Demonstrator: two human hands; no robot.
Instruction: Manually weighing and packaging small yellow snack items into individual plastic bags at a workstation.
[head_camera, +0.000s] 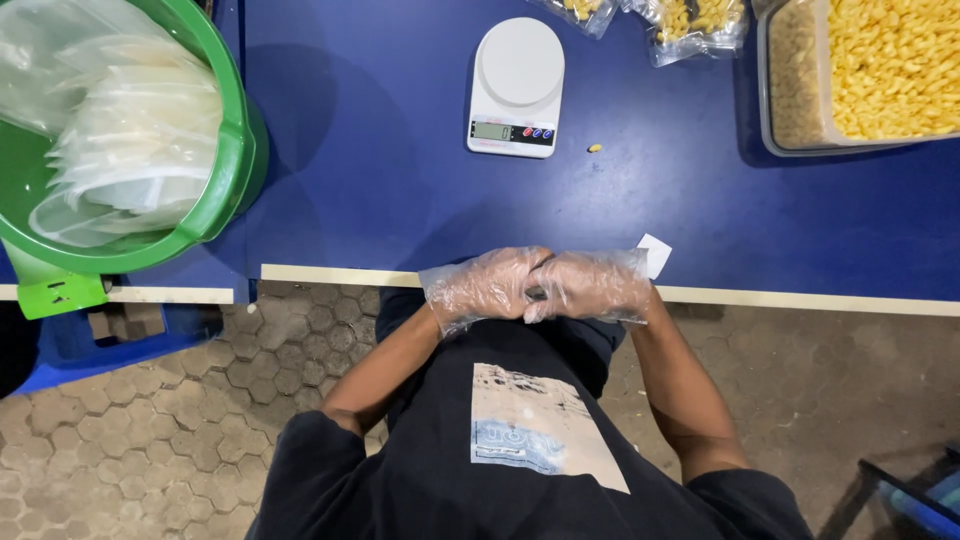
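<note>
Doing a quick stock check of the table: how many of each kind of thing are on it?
Scale: 1
Green tub: 1
Clear bin: 1
Filled bags: 2
Loose yellow piece: 1
White slip: 1
Total: 7

The scene is seen by one head-worn camera, aimed steeply down from above the person's chest; the blue table (400, 200) is viewed close ahead, the paved floor (200, 400) beneath; no second view is provided
</note>
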